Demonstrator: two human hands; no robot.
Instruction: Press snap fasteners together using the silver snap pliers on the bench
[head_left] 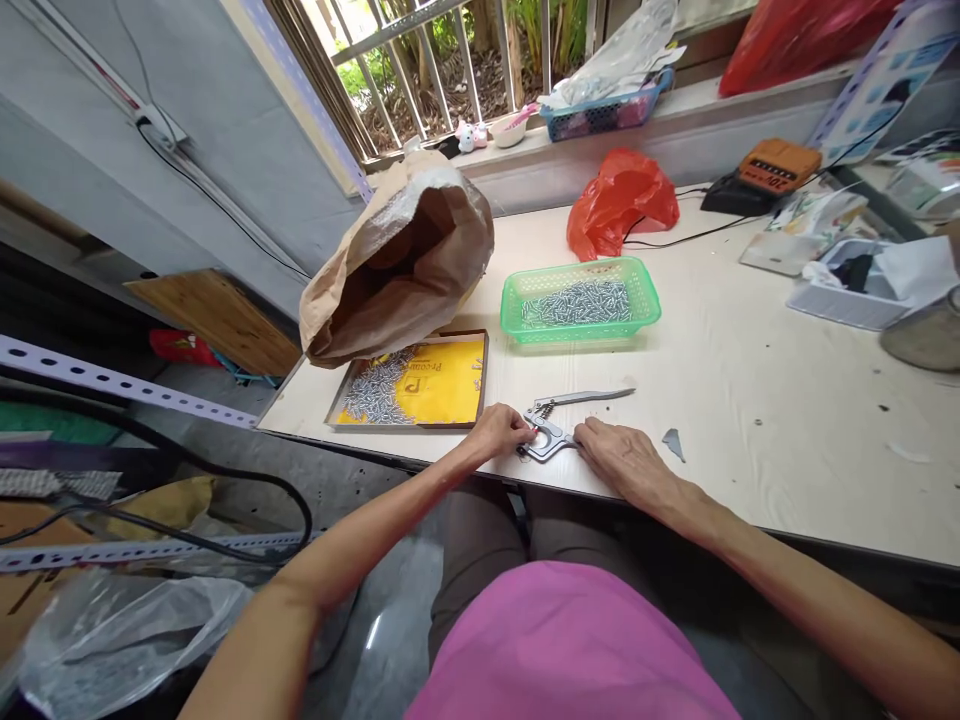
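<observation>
Near the table's front edge lies a grey metal pair of pliers (pixel 553 441) with a curved frame, a small spring and spread handles. My left hand (pixel 499 432) is closed in a pinch at the pliers' jaw end; whatever is between its fingertips is too small to make out. My right hand (pixel 621 455) is closed around the end of the lower handle, while the upper handle (pixel 589 397) stands free. Left of the pliers is a shallow tray (pixel 486 375) with a yellow bottom and many small metal pieces (pixel 377 390). A green plastic basket (pixel 581 335) behind holds more of them.
A large open brown paper bag (pixel 405 260) rests behind the tray. Farther back are a red plastic bag (pixel 619 200) and an orange-and-black battery (pixel 776 165) with a cable. A white basket (pixel 847 295) stands right. A grey scrap (pixel 673 443) lies beside my right hand.
</observation>
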